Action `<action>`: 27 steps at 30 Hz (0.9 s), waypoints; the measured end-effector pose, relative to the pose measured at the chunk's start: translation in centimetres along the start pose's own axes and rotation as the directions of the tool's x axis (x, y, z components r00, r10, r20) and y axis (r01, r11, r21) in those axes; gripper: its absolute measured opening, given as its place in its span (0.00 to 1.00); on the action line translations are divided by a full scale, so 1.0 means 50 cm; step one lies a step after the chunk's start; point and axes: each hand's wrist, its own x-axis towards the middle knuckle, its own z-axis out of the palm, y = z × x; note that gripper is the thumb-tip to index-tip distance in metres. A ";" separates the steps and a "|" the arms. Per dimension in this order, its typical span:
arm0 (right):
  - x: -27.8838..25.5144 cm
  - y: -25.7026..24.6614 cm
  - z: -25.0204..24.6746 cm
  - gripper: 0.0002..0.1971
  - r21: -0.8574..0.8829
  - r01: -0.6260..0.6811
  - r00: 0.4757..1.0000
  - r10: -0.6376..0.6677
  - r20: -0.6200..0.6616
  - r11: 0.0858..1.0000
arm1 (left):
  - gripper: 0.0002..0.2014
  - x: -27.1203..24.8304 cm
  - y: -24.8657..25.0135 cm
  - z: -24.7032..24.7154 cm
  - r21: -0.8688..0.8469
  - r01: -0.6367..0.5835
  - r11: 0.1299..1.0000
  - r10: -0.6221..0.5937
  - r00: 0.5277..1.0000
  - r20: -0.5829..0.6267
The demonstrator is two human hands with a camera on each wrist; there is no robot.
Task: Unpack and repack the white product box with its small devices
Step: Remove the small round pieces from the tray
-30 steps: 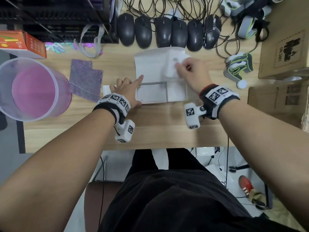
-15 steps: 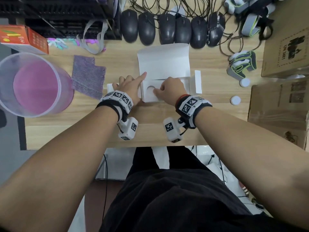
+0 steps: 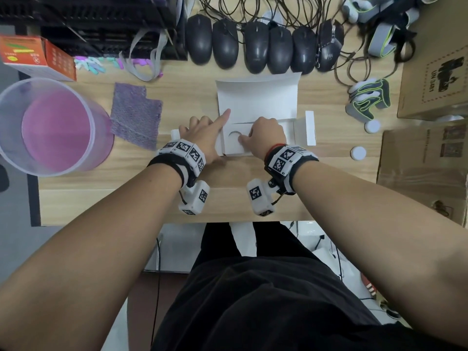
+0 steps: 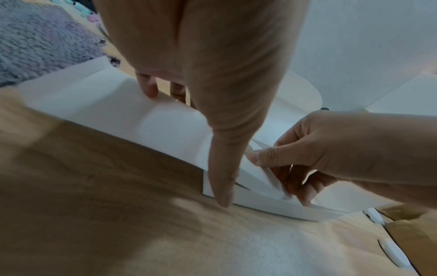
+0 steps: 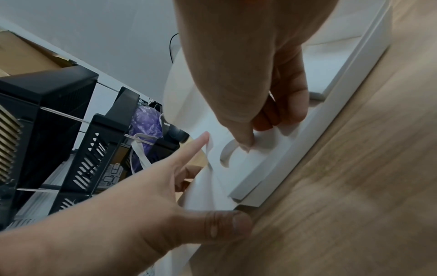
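Nearest the person, both forearms reach over the front edge of the wooden desk point(image 3: 126, 198), each wrist wearing a marker-covered band. At centre, the white product box point(image 3: 257, 97) lies open on the desk, its lid flap folded back toward 12 o'clock and a side flap spread at 3 o'clock.

The left hand point(image 3: 202, 135) rests against the box's 9 o'clock side, fingers straight, index finger extended along the wall, thumb pressed at the near corner; it grips nothing.

The right hand point(image 3: 266, 134) is curled over the white insert card point(image 3: 234, 145) seated in the box, thumb and fingertips pinching the card at its round cut-out.

Two small white round devices point(image 3: 358, 152) lie at 3 o'clock, well apart from the box, near cardboard cartons point(image 3: 417, 160).

At 9 o'clock sits a purple cloth point(image 3: 136, 115), and beyond it a translucent tub point(image 3: 50, 127) with a pink base.

Farthest, at 12 o'clock, a row of black computer mice point(image 3: 255, 46) lines the desk's back edge, with tangled cables behind.
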 end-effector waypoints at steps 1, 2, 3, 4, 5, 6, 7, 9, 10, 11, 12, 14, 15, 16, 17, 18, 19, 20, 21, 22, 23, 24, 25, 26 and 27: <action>0.001 0.002 0.000 0.18 0.002 -0.001 1.000 0.001 -0.006 1.000 | 0.61 -0.002 0.002 0.000 0.006 -0.005 1.000 0.005 1.000 -0.001; 0.001 0.004 -0.001 0.19 0.004 0.005 1.000 -0.005 -0.012 1.000 | 0.60 -0.004 0.002 -0.001 0.004 -0.003 1.000 0.003 1.000 -0.013; 0.001 0.006 -0.003 0.19 0.001 0.019 1.000 -0.019 -0.009 1.000 | 0.57 -0.005 0.001 0.000 0.002 0.002 1.000 -0.002 1.000 -0.028; 0.000 0.008 -0.007 0.20 -0.003 0.043 0.999 -0.043 0.003 0.999 | 0.54 -0.005 -0.001 0.001 0.004 0.005 1.000 -0.005 0.999 -0.045; -0.001 0.013 -0.011 0.21 -0.011 0.076 0.997 -0.076 0.026 0.997 | 0.52 -0.005 -0.001 0.003 0.010 0.005 1.000 -0.005 0.998 -0.058; -0.004 0.018 -0.017 0.23 -0.022 0.115 0.992 -0.114 0.052 0.993 | 0.50 -0.006 -0.002 0.005 0.016 0.004 1.000 -0.002 0.998 -0.067; -0.007 0.023 -0.022 0.24 -0.041 0.150 0.986 -0.146 0.078 0.988 | 0.50 -0.006 -0.002 0.007 0.019 0.002 1.000 0.000 0.997 -0.075; -0.014 0.031 -0.028 0.26 -0.089 0.196 0.977 -0.186 0.108 0.977 | 0.50 -0.006 0.000 0.008 0.018 -0.001 1.000 0.003 0.996 -0.089; -0.017 0.032 -0.026 0.26 -0.104 0.206 0.975 -0.194 0.111 0.973 | 0.50 -0.005 0.001 0.008 0.018 -0.003 1.000 0.005 0.996 -0.091; -0.018 0.033 -0.024 0.27 -0.109 0.209 0.974 -0.197 0.109 0.972 | 0.50 -0.005 0.001 0.008 0.021 -0.007 1.000 0.009 0.996 -0.089; -0.018 0.033 -0.021 0.28 -0.108 0.212 0.974 -0.201 0.107 0.971 | 0.51 -0.004 0.000 0.009 0.024 -0.011 1.000 0.013 0.997 -0.083; -0.016 0.035 -0.017 0.27 -0.108 0.223 0.971 -0.211 0.110 0.969 | 0.51 -0.003 -0.005 0.010 0.017 -0.020 1.000 0.021 0.998 -0.066; -0.015 0.036 -0.017 0.26 -0.110 0.225 0.970 -0.212 0.114 0.968 | 0.50 -0.002 -0.009 0.010 0.004 -0.025 1.000 0.025 0.998 -0.058; -0.014 0.038 -0.018 0.26 -0.110 0.226 0.970 -0.213 0.117 0.968 | 0.48 -0.002 -0.012 0.009 -0.014 -0.029 0.999 0.028 0.998 -0.055; -0.012 0.040 -0.019 0.26 -0.112 0.226 0.970 -0.212 0.121 0.968 | 0.47 -0.002 -0.015 0.008 -0.033 -0.031 0.999 0.029 0.998 -0.058; -0.010 0.041 -0.020 0.26 -0.114 0.226 0.969 -0.212 0.126 0.967 | 0.44 -0.001 -0.018 0.006 -0.061 -0.030 0.998 0.026 0.998 -0.062; -0.009 0.041 -0.021 0.26 -0.118 0.226 0.969 -0.210 0.132 0.967 | 0.41 0.000 -0.021 0.005 -0.100 -0.028 0.995 0.021 0.997 -0.068; -0.007 0.041 -0.021 0.26 -0.122 0.226 0.968 -0.209 0.139 0.966 | 0.37 0.001 -0.024 0.003 -0.144 -0.025 0.989 0.014 0.997 -0.079; -0.006 0.041 -0.022 0.26 -0.128 0.223 0.968 -0.205 0.143 0.966 | 0.33 0.004 -0.027 0.003 -0.180 -0.023 0.983 0.006 0.996 -0.093; -0.005 0.041 -0.023 0.26 -0.130 0.220 0.969 -0.201 0.145 0.967 | 0.31 0.006 -0.029 0.002 -0.201 -0.019 0.979 -0.004 0.994 -0.113; -0.006 0.041 -0.024 0.26 -0.127 0.217 0.969 -0.198 0.146 0.968 | 0.29 0.008 -0.028 0.003 -0.206 -0.014 0.978 -0.015 0.991 -0.136; -0.006 0.041 -0.024 0.26 -0.119 0.214 0.969 -0.196 0.147 0.970 | 0.29 0.008 -0.026 0.003 -0.202 -0.008 0.979 -0.025 0.987 -0.162; -0.006 0.041 -0.024 0.26 -0.110 0.213 0.970 -0.196 0.147 0.971 | 0.29 0.008 -0.022 0.003 -0.195 -0.002 0.981 -0.034 0.982 -0.185; -0.006 0.041 -0.024 0.26 -0.105 0.214 0.970 -0.198 0.145 0.971 | 0.28 0.008 -0.017 0.004 -0.186 0.005 0.983 -0.043 0.978 -0.205; -0.007 0.042 -0.024 0.26 -0.107 0.215 0.970 -0.198 0.144 0.971 | 0.28 0.008 -0.012 0.005 -0.180 0.013 0.984 -0.053 0.974 -0.219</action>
